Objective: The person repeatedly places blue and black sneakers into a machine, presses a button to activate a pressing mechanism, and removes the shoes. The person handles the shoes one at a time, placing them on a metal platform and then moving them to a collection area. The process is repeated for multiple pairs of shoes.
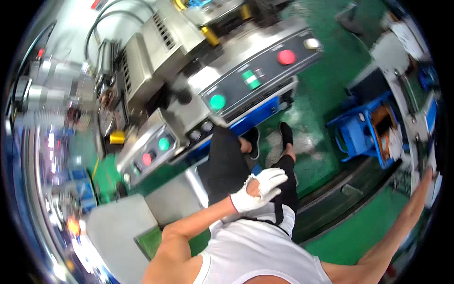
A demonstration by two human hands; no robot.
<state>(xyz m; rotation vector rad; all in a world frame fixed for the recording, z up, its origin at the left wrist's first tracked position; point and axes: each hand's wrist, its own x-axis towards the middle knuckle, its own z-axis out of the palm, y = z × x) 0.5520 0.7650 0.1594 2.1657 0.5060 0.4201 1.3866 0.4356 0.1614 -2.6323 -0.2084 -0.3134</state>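
The person's hands are well apart. The gloved left hand (pixel 262 189) hangs over the lap, fingers loosely out, nothing visible in it. The right hand (pixel 432 164) is way off right, by a metal frame (pixel 415 127); too blurry to tell if it's gripping anything. Blue plastic stool (pixel 354 137) sits left of that hand, button panel (pixel 265 66) ahead of the left one.

Blue stool (pixel 353 136), green floor (pixel 352 236).
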